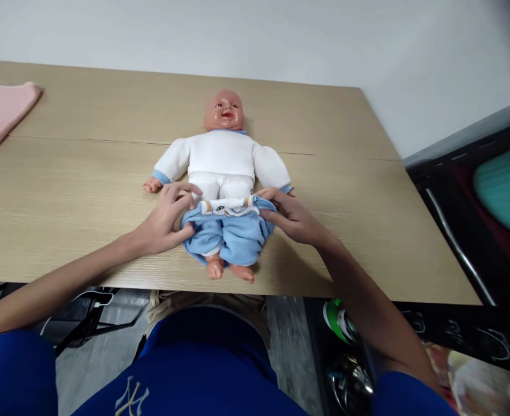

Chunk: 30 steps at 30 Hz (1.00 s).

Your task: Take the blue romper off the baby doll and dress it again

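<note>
A baby doll [222,153] in a white top with blue cuffs lies on its back, its head toward the wall. Light blue doll pants [239,237] with a white patterned waistband are around its legs, bunched below the white hips. Both small feet stick out of the leg openings near the table's front edge. My left hand [166,222] grips the left side of the pants, thumb low on the fabric and fingers higher up. At the other side, my right hand [291,216] pinches the waistband between thumb and fingers; its fingertips are partly hidden.
The wooden table [85,185] has a pale wall behind it. A pink cloth [1,112] lies at its far left. Dark shelving or a cart [466,248] stands along the right side, and a green-and-white container [335,318] sits below the front edge.
</note>
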Each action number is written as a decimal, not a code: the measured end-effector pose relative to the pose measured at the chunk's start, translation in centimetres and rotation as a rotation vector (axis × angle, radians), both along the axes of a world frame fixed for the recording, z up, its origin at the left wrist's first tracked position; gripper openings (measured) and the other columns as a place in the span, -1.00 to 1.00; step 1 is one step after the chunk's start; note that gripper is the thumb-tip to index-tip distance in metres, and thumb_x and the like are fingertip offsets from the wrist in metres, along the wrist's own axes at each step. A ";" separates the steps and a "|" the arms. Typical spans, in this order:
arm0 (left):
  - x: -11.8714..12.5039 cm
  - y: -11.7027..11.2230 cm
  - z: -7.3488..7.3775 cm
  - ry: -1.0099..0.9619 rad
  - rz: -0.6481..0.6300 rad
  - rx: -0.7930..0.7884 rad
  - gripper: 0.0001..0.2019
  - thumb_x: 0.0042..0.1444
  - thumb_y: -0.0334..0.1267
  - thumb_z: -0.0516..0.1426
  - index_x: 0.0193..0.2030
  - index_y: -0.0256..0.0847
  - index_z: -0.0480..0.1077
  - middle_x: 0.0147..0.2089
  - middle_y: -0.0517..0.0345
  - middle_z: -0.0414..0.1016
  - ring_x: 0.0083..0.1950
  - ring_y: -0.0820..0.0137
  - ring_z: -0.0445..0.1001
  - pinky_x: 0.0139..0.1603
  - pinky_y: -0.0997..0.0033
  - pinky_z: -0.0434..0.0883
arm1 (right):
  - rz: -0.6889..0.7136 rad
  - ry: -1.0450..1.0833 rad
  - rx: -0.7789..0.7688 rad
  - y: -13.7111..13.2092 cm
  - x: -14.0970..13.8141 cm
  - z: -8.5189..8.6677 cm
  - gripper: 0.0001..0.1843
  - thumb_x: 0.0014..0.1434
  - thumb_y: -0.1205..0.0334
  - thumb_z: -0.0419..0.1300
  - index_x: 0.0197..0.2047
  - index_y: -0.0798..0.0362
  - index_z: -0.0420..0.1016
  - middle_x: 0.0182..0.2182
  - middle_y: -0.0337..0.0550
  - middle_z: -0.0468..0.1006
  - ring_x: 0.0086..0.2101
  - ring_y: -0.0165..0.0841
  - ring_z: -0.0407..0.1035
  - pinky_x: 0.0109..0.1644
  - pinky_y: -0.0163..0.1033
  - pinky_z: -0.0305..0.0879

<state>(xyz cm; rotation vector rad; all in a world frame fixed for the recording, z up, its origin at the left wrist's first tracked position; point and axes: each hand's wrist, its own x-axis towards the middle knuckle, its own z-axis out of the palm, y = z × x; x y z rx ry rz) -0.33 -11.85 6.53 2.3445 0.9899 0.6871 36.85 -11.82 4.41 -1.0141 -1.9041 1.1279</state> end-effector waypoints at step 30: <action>4.0 10.9 -9.4 -0.623 0.301 -0.277 -0.21 0.26 0.71 0.22 0.04 -0.03 0.33 -0.16 0.17 0.35 -0.19 0.26 0.40 -0.09 0.19 0.45 | -0.634 0.084 0.276 7.3 -5.0 -5.8 -0.44 0.50 -0.48 0.24 -0.03 -0.11 0.44 -0.29 -0.26 0.53 -0.23 -0.21 0.47 0.06 -0.04 0.53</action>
